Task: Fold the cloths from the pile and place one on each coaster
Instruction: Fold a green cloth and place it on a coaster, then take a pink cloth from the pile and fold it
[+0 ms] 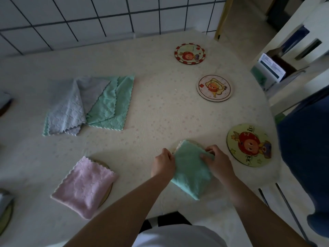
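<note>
A folded green cloth (191, 168) lies near the table's front edge, covering a coaster whose rim barely shows at its far corner. My left hand (163, 163) grips the cloth's left edge and my right hand (218, 162) pinches its right edge. To the left, a folded pink cloth (84, 186) rests on a coaster (106, 191) that peeks out beneath it. The pile (89, 104) of blue-grey and green cloths sits unfolded at mid-left. Three bare round cartoon coasters stand along the right: one far (189, 53), one in the middle (213, 87), one near (249, 145).
A pale patterned tablecloth (160, 113) covers the round table. A tiled wall (89, 18) runs behind it. A person in blue trousers (306, 148) stands at the right edge. Another coaster with a grey cloth (5, 209) shows at the far left edge.
</note>
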